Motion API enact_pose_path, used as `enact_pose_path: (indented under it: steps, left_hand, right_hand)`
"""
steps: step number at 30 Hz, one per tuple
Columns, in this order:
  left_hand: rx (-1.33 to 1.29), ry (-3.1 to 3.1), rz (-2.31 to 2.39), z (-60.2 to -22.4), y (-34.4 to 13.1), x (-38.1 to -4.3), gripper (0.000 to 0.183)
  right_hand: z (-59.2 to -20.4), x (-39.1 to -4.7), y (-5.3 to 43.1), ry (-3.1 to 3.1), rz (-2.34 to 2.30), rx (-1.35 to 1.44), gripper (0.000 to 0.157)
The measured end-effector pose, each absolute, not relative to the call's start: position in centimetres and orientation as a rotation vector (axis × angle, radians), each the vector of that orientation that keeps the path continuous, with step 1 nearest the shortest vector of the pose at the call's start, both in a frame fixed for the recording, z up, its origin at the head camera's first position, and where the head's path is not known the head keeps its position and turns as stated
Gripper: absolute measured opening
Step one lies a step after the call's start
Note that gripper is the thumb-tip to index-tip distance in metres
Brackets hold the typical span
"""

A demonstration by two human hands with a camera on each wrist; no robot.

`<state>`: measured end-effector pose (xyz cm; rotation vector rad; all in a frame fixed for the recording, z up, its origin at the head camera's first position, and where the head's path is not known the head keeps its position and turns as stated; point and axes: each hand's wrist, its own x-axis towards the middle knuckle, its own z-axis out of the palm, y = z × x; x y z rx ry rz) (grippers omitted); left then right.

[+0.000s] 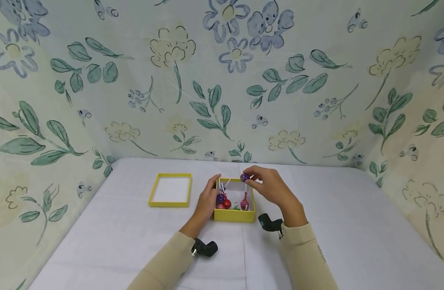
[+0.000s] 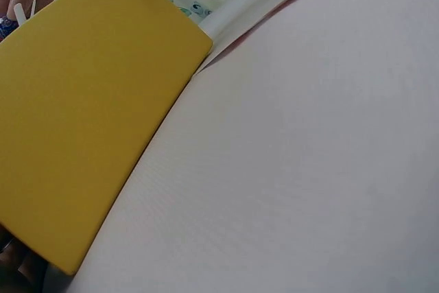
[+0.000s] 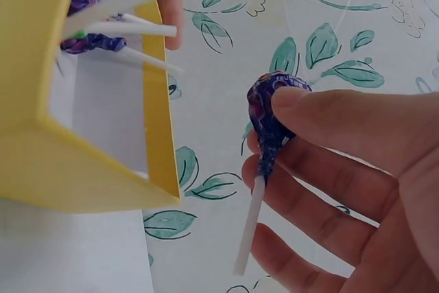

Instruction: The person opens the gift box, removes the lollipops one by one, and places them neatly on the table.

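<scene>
My right hand [image 1: 272,185] pinches a lollipop [image 3: 278,111] in a dark blue and purple wrapper between thumb and fingers. Its white stick points downward, and it is held above the right back part of an open yellow box [image 1: 234,216]. At the box's left side, my left hand [image 1: 207,199] grips the wall, with fingertips near the back corner. Inside the box, a red lollipop [image 1: 227,204] and a purple one [image 1: 220,198] lean at the left with sticks up. A pink lollipop [image 1: 244,201] stands at the right, its stick upward.
Left of the box lies a shallow yellow lid [image 1: 168,204], its white inside facing up. A white cloth [image 1: 116,241] covers the table. Behind it hangs a floral curtain [image 1: 207,117]. Each wrist carries a dark camera, such as the right wrist camera [image 1: 269,223].
</scene>
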<state>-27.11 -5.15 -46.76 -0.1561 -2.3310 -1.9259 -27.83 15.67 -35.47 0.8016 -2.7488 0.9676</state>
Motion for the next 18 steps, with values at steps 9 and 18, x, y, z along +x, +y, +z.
enact_pose_path:
  steps: [9,18]
  left_hand:
    - [-0.158,-2.309,-1.924,-46.9,-5.1,-27.2,0.052]
    - [-0.147,-2.317,-1.911,-46.7,-5.0,-27.1,0.052]
  right_hand:
    - [-34.9,-27.7,17.6,-2.802,0.893,0.749,0.027]
    - [-35.7,-27.2,19.4,-2.803,0.869,0.739,0.028]
